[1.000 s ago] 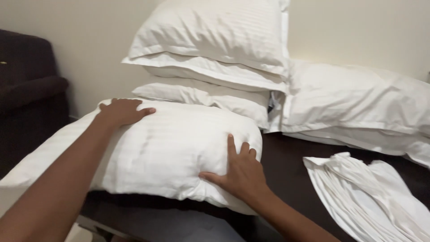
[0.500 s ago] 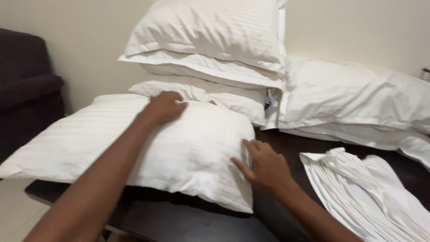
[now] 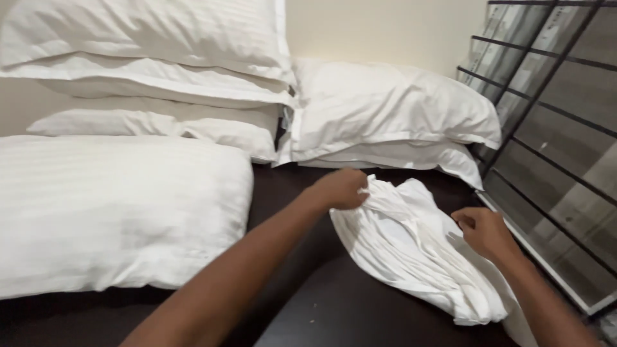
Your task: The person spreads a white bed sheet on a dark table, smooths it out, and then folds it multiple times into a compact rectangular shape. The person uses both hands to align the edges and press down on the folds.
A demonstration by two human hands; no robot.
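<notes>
On the dark table [image 3: 360,308], a rumpled white cloth [image 3: 411,250] lies in loose folds, right of the middle and near the front edge. Both hands are on it. The left hand [image 3: 340,188] has its fingers curled together, pinching a bunched fold at the cloth's far upper corner, where the fabric rises a little off the surface. The right hand [image 3: 483,231] rests at the cloth's right edge with fingers bent inward and close together; it touches the fabric, though I cannot tell whether it actually grips any of it.

Left of the cloth, well apart from it, a big striped pillow [image 3: 116,212] lies flat on the table, filling most of that side. Behind it, against the pale wall [image 3: 379,29], three more white pillows [image 3: 148,71] are stacked one on another. Beside that stack, two further pillows [image 3: 392,109] lie piled in the back corner, the lower one just beyond the cloth's far end. Along the right side stands a dark metal grille [image 3: 553,109] with glass panels, close to the table's edge and near the right hand.
</notes>
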